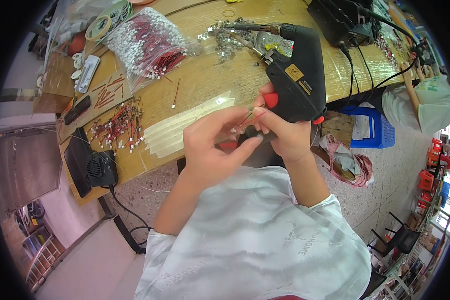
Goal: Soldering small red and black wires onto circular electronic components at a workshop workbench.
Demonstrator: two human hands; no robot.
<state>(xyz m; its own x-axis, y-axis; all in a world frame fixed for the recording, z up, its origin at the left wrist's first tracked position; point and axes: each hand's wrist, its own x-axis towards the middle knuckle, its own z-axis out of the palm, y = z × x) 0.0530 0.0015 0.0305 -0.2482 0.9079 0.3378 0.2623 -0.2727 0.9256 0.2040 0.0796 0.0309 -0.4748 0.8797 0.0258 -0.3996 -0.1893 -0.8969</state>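
Over the table's front edge, my hands meet around a short red wire lead [256, 118] with a small white connector [233, 130]. My left hand [207, 142] has its fingers curled against the lead, its thumb held lower. My right hand [291, 137] pinches the lead between thumb and finger. Close above the right hand is a black soldering gun [297, 75] with a red trigger [271, 100]. It hides part of the right fingers, one of which shows beside the trigger. I cannot tell whether that hand also bears the gun's weight.
A plastic bag of red-wired white connectors [147, 40] lies at the back left. Loose leads [120, 125] are heaped near masking-tape strips [177, 130]. A small black fan-like device [100, 167] stands at the left edge. Rightward are a black power unit [342, 22], cables and another person's arm [412, 92].
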